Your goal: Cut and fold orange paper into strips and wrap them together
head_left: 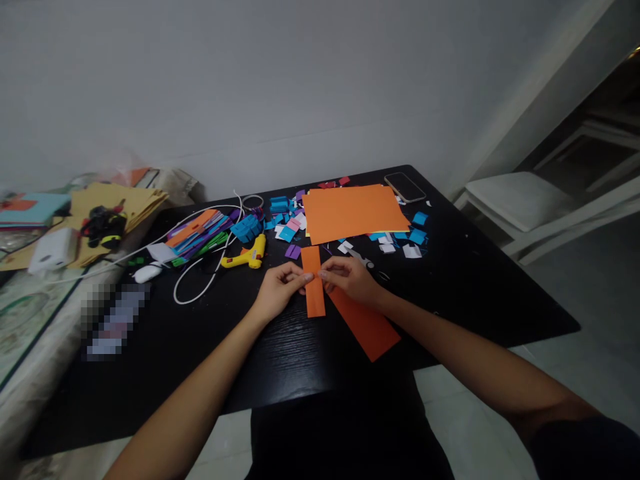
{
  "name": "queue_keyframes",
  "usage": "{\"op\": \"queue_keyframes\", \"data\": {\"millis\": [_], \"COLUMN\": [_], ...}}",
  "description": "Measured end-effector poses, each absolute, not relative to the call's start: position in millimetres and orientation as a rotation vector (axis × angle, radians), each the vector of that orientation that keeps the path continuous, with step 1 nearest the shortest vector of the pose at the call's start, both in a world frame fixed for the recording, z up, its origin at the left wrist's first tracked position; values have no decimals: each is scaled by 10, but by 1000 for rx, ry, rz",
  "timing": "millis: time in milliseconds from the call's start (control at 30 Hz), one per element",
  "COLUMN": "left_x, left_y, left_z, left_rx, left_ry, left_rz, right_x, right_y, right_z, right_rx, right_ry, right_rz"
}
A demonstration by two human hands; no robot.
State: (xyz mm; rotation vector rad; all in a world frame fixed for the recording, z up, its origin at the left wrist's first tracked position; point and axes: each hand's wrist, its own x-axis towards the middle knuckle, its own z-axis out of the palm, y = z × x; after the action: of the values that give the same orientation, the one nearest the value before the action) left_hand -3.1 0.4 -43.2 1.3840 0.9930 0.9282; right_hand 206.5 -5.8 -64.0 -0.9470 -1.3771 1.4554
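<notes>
Between my two hands an orange paper strip (315,299) is held upright, long side pointing away from me. My left hand (280,290) pinches its left edge near the middle, thumb on top. Opposite it, my right hand (353,279) has thumb and fingers closed on the right edge. Under my right hand a wider orange paper piece (367,330) lies slanted on the black table. Just beyond the hands rests a stack of orange sheets (355,210) with a yellow edge showing. Scissors (367,261) lie partly hidden behind my right hand.
A yellow glue gun (247,255) with a white cable (177,287) lies left of my hands. Behind it are bundled coloured paper strips (200,233). Paper scraps (290,233) surround the stack. A phone (405,187) lies at the back right, and a white chair (515,200) stands beyond the black table (480,287).
</notes>
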Motion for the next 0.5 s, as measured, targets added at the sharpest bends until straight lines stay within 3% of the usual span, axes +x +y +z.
{"op": "queue_keyframes", "data": {"millis": [500], "left_x": [0], "left_y": [-5], "left_z": [-437], "left_rx": [1389], "left_ry": [933], "left_rz": [939], "right_x": [2058], "right_y": [-74], "right_z": [-625], "right_rx": [-950], "right_ry": [-1393], "right_rz": [1452]}}
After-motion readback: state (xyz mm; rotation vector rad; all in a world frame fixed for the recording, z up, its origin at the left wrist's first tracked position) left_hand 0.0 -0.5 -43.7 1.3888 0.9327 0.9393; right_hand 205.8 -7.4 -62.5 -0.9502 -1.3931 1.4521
